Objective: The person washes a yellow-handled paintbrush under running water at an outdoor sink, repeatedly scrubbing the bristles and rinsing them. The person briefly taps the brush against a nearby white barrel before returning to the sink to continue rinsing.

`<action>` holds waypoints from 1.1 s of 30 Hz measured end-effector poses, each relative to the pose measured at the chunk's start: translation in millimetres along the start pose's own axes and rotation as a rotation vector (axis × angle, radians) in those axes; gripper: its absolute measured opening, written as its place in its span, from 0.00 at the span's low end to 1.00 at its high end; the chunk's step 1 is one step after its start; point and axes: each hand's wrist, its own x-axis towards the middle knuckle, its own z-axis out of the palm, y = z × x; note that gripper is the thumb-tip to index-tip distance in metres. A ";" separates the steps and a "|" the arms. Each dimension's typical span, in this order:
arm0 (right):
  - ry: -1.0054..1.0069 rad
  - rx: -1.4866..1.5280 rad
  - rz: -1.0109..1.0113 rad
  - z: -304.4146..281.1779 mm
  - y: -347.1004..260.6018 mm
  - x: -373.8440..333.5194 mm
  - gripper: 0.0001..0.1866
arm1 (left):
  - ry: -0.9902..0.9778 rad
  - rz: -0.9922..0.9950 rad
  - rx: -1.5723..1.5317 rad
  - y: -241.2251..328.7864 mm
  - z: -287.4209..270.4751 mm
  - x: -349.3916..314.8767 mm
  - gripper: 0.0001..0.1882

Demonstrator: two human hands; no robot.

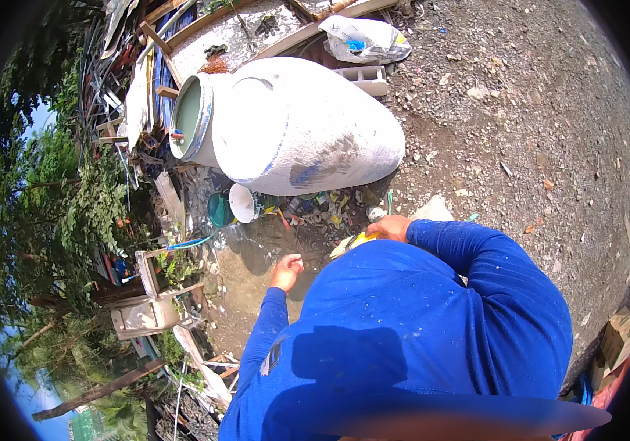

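My right hand (392,228) is closed around a flat yellow and cream object (353,243), close to the front of my blue shirt. Its kind is hard to make out, since my fingers and body cover part of it. To the left, my left hand (286,273) hangs over wet ground with its fingers loosely bent and apart, and nothing shows in it. Ahead of both hands are a white bucket (242,203) and a green bucket (219,210). A large whitish drum (330,132), stained dark on its near side, stands beyond them.
Behind the large drum is another drum with a pale green top (188,117). A hollow concrete block (366,79) and a white plastic sack (366,40) lie at the far side. Scrap wood (172,198) is piled left. Gravel (521,125) spreads right, with cardboard boxes (620,338) at the edge.
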 end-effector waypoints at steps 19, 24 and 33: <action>0.951 0.228 0.347 -140.1 -45.4 48.4 0.18 | -0.092 0.074 0.048 18.7 -0.1 29.6 0.18; 0.388 1.040 0.059 -63.4 -77.3 2.6 0.17 | -0.154 0.205 0.063 26.0 -16.3 68.0 0.18; 0.565 1.006 0.031 -107.9 -89.5 -26.6 0.14 | -0.187 0.176 -0.043 1.1 -60.3 126.9 0.17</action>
